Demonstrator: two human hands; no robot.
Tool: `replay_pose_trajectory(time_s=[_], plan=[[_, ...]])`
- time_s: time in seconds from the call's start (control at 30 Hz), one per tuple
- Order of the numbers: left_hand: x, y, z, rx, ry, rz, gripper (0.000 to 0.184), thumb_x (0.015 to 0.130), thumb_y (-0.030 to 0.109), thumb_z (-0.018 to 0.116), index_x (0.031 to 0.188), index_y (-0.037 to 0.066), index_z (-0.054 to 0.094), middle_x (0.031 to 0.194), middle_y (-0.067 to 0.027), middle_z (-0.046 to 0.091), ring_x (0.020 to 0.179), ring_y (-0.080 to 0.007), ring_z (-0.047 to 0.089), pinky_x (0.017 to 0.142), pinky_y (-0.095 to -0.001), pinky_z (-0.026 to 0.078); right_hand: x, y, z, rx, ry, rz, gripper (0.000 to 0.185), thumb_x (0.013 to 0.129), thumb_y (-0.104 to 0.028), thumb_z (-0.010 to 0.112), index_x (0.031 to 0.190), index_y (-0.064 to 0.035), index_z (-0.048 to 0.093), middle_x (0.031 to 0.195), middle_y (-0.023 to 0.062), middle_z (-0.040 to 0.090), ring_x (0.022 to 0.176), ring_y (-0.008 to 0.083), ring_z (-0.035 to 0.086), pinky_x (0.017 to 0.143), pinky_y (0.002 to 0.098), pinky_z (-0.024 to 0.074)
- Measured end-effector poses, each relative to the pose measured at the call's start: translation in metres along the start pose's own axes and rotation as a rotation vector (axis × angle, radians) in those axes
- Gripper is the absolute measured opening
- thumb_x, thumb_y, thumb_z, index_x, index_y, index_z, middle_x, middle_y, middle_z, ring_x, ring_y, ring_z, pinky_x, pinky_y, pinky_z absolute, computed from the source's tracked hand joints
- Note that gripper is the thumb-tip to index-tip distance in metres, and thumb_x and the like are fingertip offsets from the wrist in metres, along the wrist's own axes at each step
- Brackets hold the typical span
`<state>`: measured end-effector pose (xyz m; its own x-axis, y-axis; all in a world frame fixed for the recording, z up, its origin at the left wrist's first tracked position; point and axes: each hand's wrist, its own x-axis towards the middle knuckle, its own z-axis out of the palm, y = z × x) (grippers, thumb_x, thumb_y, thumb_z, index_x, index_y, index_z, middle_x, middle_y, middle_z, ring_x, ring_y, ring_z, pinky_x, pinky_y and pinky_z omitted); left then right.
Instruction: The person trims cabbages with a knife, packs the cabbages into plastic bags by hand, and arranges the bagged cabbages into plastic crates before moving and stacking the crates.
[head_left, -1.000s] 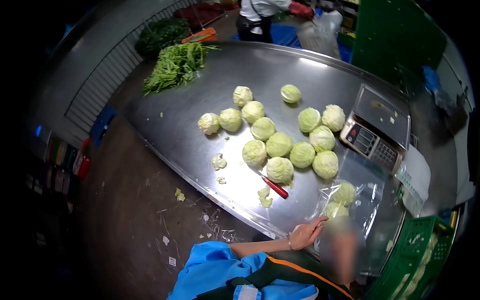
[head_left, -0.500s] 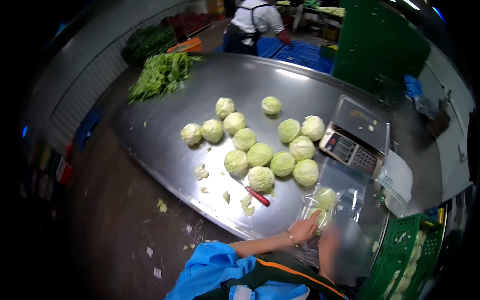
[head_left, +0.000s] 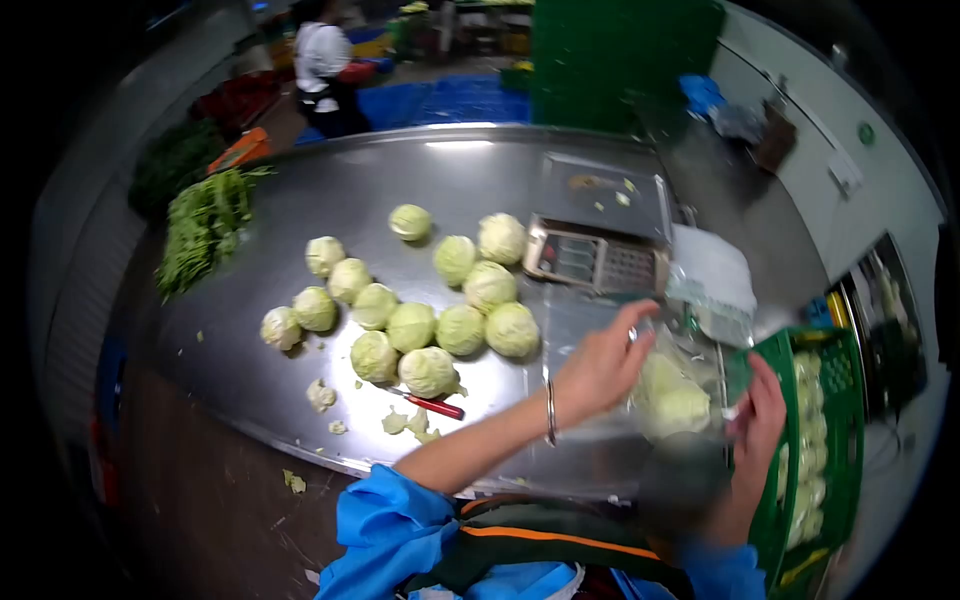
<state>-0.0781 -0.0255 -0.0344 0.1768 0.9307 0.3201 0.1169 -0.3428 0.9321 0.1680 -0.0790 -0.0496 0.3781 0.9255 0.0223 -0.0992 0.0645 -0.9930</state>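
Observation:
A clear plastic bag (head_left: 655, 350) with pale green cabbage (head_left: 675, 400) inside is between my two hands, over the near right part of the steel table. My left hand (head_left: 600, 370), with a ring and a bracelet, grips the bag's left side with bent fingers. On the opposite side, my right hand (head_left: 758, 420) has its fingers closed at the bag's edge; blur hides part of this grip. Several loose cabbages (head_left: 410, 327) are grouped left of my hands. Near them lies a red-handled knife (head_left: 435, 406) among trimmed leaves (head_left: 408, 422).
A digital scale (head_left: 600, 255) stands on the steel table (head_left: 310, 200), with white plastic bags (head_left: 712, 268) beside it. A green crate (head_left: 855, 440) holding several wrapped cabbages is at the right. Leafy greens (head_left: 205, 225) lie at the far left corner. Another person (head_left: 325, 70) stands beyond the table.
My view has swung right. My left hand has gone from touching the bagged cabbage to gripping the bag's side. The bag is now between both hands, its contents tilted.

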Motion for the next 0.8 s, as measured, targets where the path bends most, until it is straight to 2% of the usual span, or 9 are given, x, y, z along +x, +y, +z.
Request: replay_pose_trajectory(time_s=[0.07, 0.1, 0.13, 0.17, 0.23, 0.4, 0.6, 0.67, 0.8], plan=[[0.020, -0.001, -0.001, -0.098, -0.267, -0.333, 0.026, 0.093, 0.019, 0.047, 0.111, 0.003, 0.056, 0.049, -0.0013, 0.048, 0.037, -0.0080, 0.045, 0.038, -0.0256, 0.036, 0.007, -0.011, -0.006, -0.015, 0.022, 0.006, 0.032, 0.087, -0.005, 0.046, 0.118, 0.0039, 0.052, 0.050, 0.0011, 0.047, 0.033, 0.0064, 0.039, 0.030, 0.0195, 0.0290], [0.016, -0.009, 0.006, -0.036, -0.272, -0.242, 0.024, 0.092, 0.017, 0.047, 0.110, 0.005, 0.057, 0.049, 0.0004, 0.046, 0.038, -0.0070, 0.045, 0.038, -0.0252, 0.035, 0.002, -0.019, -0.008, 0.006, -0.006, -0.004, 0.032, 0.087, -0.005, 0.047, 0.116, 0.0046, 0.053, 0.051, 0.0013, 0.048, 0.033, 0.0061, 0.040, 0.030, 0.0193, 0.0290], [0.011, -0.041, 0.022, 0.061, -0.048, 0.210, 0.022, 0.093, 0.015, 0.046, 0.110, 0.007, 0.058, 0.049, 0.0031, 0.044, 0.038, -0.0050, 0.042, 0.036, -0.0239, 0.032, -0.013, -0.032, -0.005, 0.020, 0.034, -0.094, 0.031, 0.086, -0.003, 0.048, 0.115, 0.0045, 0.053, 0.051, 0.0017, 0.050, 0.034, 0.0060, 0.040, 0.031, 0.0192, 0.0295], [0.004, -0.009, 0.007, -0.151, -0.252, -0.248, 0.021, 0.094, 0.015, 0.045, 0.109, 0.007, 0.057, 0.049, 0.0048, 0.043, 0.038, -0.0027, 0.040, 0.035, -0.0219, 0.030, -0.031, -0.041, -0.004, 0.027, 0.063, -0.176, 0.031, 0.085, -0.002, 0.050, 0.114, 0.0044, 0.054, 0.052, 0.0020, 0.051, 0.034, 0.0059, 0.041, 0.031, 0.0191, 0.0299], [-0.004, -0.007, 0.006, -0.230, -0.244, -0.190, 0.021, 0.096, 0.017, 0.044, 0.110, 0.007, 0.056, 0.049, 0.0051, 0.042, 0.038, -0.0021, 0.039, 0.035, -0.0188, 0.028, -0.053, -0.043, -0.012, -0.190, 0.004, -0.352, 0.030, 0.084, -0.002, 0.051, 0.113, 0.0036, 0.055, 0.052, 0.0025, 0.053, 0.035, 0.0060, 0.043, 0.032, 0.0191, 0.0307], [0.006, -0.051, 0.020, -0.014, -0.401, -0.276, 0.022, 0.096, 0.015, 0.044, 0.107, 0.002, 0.057, 0.048, 0.0027, 0.043, 0.036, -0.0044, 0.042, 0.036, -0.0207, 0.030, -0.032, -0.047, 0.016, -0.290, 0.026, -0.056, 0.029, 0.083, -0.002, 0.053, 0.112, -0.0003, 0.056, 0.052, 0.0029, 0.054, 0.037, 0.0063, 0.046, 0.033, 0.0192, 0.0326], [-0.012, -0.081, 0.007, 0.162, -0.297, -0.160, 0.019, 0.093, 0.014, 0.048, 0.104, 0.004, 0.060, 0.046, -0.0031, 0.048, 0.036, -0.0100, 0.046, 0.038, -0.0262, 0.035, -0.034, 0.014, 0.005, -0.114, 0.155, 0.195, 0.028, 0.083, 0.001, 0.051, 0.111, -0.0024, 0.057, 0.053, 0.0035, 0.054, 0.039, 0.0060, 0.048, 0.032, 0.0197, 0.0335], [-0.013, -0.096, 0.000, 0.409, -0.302, 0.011, 0.017, 0.092, 0.012, 0.050, 0.102, 0.004, 0.061, 0.047, -0.0076, 0.049, 0.037, -0.0135, 0.049, 0.041, -0.0290, 0.038, -0.048, 0.038, 0.018, -0.193, -0.020, 0.115, 0.027, 0.084, 0.001, 0.050, 0.110, -0.0019, 0.057, 0.055, 0.0037, 0.054, 0.039, 0.0062, 0.048, 0.033, 0.0199, 0.0342], [-0.038, -0.130, -0.020, 0.455, -0.225, -0.135, 0.015, 0.091, 0.009, 0.050, 0.102, 0.006, 0.060, 0.054, -0.0089, 0.054, 0.040, -0.0128, 0.049, 0.042, -0.0279, 0.037, -0.056, 0.063, 0.030, -0.188, -0.170, 0.280, 0.029, 0.086, 0.000, 0.049, 0.114, -0.0008, 0.055, 0.055, 0.0032, 0.054, 0.042, 0.0064, 0.050, 0.037, 0.0204, 0.0367]])
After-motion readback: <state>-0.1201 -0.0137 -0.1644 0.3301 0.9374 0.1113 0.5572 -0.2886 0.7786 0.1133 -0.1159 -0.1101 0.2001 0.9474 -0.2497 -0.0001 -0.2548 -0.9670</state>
